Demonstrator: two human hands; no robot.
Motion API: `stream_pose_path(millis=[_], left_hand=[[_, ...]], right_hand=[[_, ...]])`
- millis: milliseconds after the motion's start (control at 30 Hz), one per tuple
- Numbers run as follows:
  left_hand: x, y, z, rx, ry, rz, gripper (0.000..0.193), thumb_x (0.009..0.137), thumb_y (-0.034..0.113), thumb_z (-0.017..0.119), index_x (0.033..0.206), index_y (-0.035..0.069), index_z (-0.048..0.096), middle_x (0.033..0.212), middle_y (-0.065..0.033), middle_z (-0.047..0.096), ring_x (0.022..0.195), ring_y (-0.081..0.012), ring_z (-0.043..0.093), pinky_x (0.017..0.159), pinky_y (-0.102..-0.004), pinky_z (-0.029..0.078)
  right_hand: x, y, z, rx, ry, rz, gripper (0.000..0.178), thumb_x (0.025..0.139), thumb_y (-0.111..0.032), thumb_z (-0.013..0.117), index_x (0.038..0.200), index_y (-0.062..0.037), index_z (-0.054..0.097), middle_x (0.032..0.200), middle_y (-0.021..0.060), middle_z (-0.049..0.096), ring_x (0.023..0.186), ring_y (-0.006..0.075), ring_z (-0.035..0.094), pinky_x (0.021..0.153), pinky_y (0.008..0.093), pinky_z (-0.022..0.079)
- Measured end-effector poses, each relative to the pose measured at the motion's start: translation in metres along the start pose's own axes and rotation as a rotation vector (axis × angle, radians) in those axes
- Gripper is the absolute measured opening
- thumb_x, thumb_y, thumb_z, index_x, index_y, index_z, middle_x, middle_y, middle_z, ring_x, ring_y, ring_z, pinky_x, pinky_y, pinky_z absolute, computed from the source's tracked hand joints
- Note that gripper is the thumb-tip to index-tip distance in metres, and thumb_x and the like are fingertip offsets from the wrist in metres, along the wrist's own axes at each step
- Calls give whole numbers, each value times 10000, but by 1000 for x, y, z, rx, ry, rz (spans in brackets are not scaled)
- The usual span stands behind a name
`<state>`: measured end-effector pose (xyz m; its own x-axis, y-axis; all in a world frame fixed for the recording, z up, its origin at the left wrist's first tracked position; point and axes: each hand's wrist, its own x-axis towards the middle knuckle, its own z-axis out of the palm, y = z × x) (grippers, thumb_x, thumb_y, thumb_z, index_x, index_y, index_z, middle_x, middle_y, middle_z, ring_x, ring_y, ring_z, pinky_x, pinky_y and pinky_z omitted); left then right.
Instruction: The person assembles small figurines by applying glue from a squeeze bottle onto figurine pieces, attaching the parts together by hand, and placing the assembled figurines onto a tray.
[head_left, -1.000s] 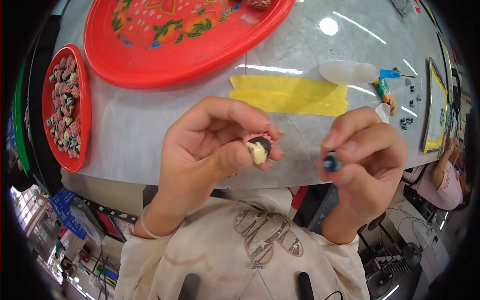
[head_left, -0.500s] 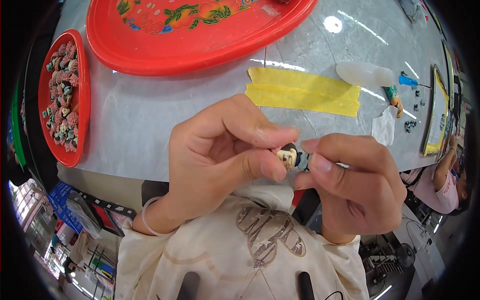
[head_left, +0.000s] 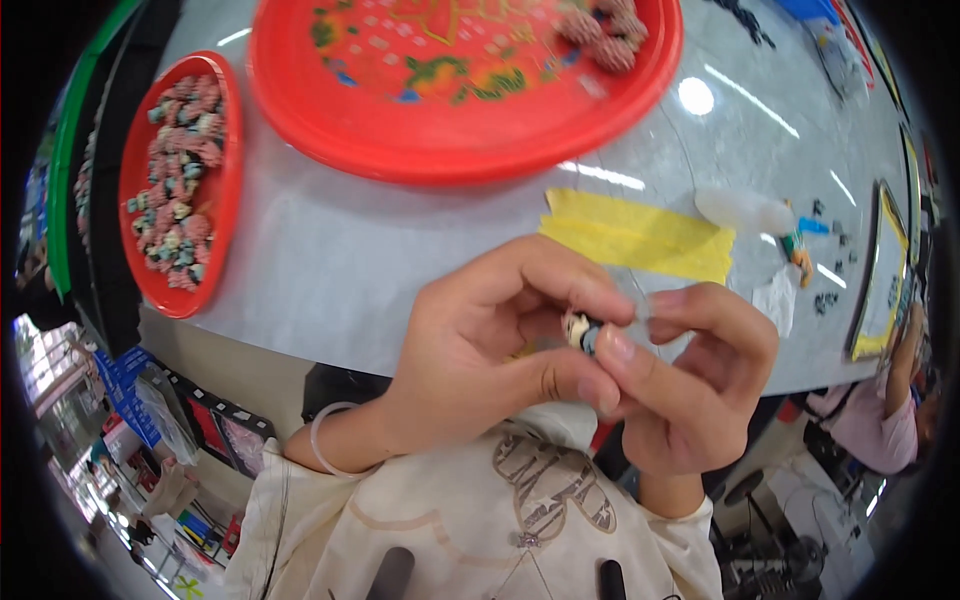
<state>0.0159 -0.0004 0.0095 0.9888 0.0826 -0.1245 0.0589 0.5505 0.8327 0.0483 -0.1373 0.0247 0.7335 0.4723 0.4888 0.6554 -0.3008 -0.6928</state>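
Observation:
A small painted figurine is held between my two hands above the table's near edge. It has a pale head with dark and pink parts and a blue-grey lower body. My left hand is closed on its head end, thumb below and fingers above. My right hand is closed at the lower body, its thumb tip pressed against it and the other fingers curled. The right thumb hides the figurine's lower end. Fine detail is blurred.
A red oval tray of pink and blue-grey figurines stands at the left. Farther off is a big red flowered tray with pink clusters. Yellow tape, a whitish bottle, a crumpled tissue and small dark pieces lie right.
The view has shifted, and the trays and tape appear lower. My hands have drawn closer together, the right thumb now overlapping the figurine's lower body more. The figurine looks more tilted.

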Motion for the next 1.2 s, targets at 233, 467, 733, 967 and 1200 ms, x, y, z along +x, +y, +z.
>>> stream_pose_path(millis=[233, 467, 733, 967, 1200], left_hand=[[0, 100, -68, 1165, 466, 366, 312, 808, 86, 381, 1065, -76, 448, 1080, -191, 486, 1012, -220, 466, 874, -294, 346], [75, 102, -28, 1488, -255, 552, 244, 743, 20, 459, 973, 18, 540, 1025, -103, 534, 971, -206, 496, 808, -282, 385], [119, 68, -22, 1604, -409, 336, 180, 692, 48, 565, 857, 11, 504, 845, -72, 540, 748, -174, 538, 682, -249, 422], [43, 51, -16, 512, -202, 109, 159, 751, 88, 576, 847, -2, 488, 839, -99, 560, 808, -161, 540, 721, -275, 437], [10, 10, -2, 130, -127, 56, 300, 734, 184, 610, 940, 31, 455, 878, -146, 545, 811, -217, 545, 730, -305, 439]], right_hand=[[-13, 25, -50, -143, 248, 23, 323, 826, -317, 445, 954, -48, 569, 932, 128, 486, 798, 201, 469, 640, 260, 375], [-5, 47, -56, -100, 414, 313, 270, 816, -103, 442, 1034, 51, 482, 1059, 139, 484, 867, 160, 465, 785, 276, 356], [20, 47, -33, 92, 44, 465, 329, 695, 1, 571, 997, 32, 445, 894, 115, 560, 845, 190, 531, 777, 285, 389], [-5, 44, -50, 373, 267, 446, 432, 761, -300, 575, 1019, 17, 435, 787, 98, 511, 665, 153, 502, 559, 253, 399], [-12, 26, -68, 319, 248, 507, 535, 606, -328, 718, 934, 11, 464, 815, 133, 533, 715, 167, 532, 636, 227, 405]])
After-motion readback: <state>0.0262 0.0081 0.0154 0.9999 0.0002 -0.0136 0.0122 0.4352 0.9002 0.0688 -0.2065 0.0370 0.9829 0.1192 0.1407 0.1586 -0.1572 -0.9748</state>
